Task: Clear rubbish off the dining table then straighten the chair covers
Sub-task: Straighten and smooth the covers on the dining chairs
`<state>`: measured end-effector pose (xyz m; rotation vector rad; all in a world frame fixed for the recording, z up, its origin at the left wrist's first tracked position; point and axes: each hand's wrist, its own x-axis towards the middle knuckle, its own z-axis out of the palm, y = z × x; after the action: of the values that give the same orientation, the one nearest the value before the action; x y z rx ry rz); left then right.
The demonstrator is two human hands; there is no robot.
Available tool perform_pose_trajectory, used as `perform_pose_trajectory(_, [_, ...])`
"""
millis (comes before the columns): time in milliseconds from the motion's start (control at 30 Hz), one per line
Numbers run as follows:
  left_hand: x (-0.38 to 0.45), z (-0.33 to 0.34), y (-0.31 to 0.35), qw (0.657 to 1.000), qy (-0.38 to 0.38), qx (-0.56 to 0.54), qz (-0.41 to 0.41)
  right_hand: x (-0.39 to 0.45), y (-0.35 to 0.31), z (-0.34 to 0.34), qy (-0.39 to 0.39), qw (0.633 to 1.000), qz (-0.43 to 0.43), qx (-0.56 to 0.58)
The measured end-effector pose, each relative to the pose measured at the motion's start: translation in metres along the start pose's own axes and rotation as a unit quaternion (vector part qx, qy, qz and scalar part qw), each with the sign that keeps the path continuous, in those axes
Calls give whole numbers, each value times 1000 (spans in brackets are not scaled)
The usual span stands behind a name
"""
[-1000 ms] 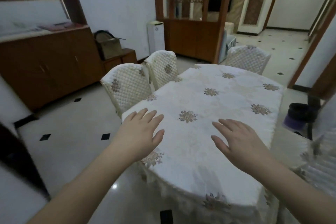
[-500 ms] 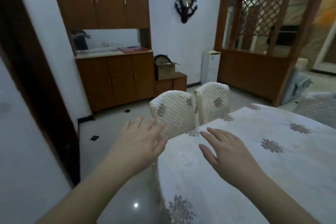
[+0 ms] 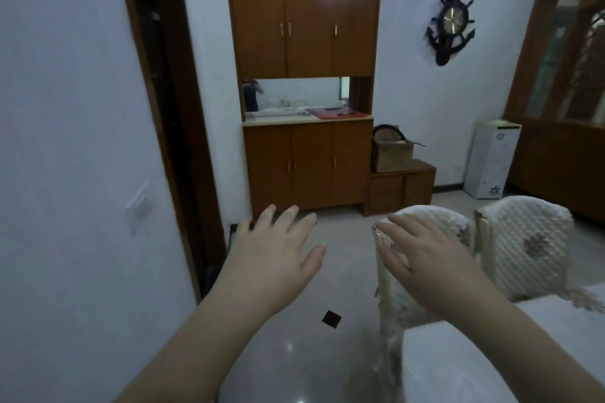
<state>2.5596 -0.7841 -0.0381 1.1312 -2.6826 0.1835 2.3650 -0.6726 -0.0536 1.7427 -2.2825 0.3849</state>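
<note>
Two chairs with quilted cream covers stand side by side at the table's left side: the near chair cover [image 3: 429, 222] and the far chair cover [image 3: 527, 242]. My right hand [image 3: 432, 258] is spread open in front of the near chair's top, holding nothing. My left hand [image 3: 275, 255] hovers open over the floor, left of that chair. The dining table [image 3: 491, 353], under a pale cloth, fills the lower right corner. No rubbish shows on the visible part of it.
A brown wall cupboard [image 3: 307, 108] stands straight ahead, with a low cabinet and a cardboard box [image 3: 391, 154] to its right. A dark doorway [image 3: 167, 127] is on the left. A white appliance [image 3: 491, 160] stands by the wooden divider. Glossy tiled floor [image 3: 330, 321] lies between.
The view has swung left and up, away from the tabletop toward the cupboard and chairs. Both hands left the tablecloth and now hang in the air, the right one by the near chair.
</note>
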Motion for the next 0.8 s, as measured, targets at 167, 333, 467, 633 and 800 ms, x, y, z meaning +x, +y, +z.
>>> perform_pose_trajectory(167, [45,8,-55,999,-18,-14,-45,63,-24,13,4,1000,-7,12])
perform_pose_trajectory(333, [98,21,-94,1000,19,-9,-23,121,-26,33,14,1000,-13,11])
perform_pose_trajectory(467, [149,41,-110,1000,11,-17,-23,172,-10,54,10,1000,-21,20])
perform_pose_trajectory(633, [237,56,-119,999,29,-2,-17,245,31,82,33,999,-17,-28])
perform_pose_trajectory(800, [323,51,-118,999,37,0,-29,330,65,94,61,998,-18,3])
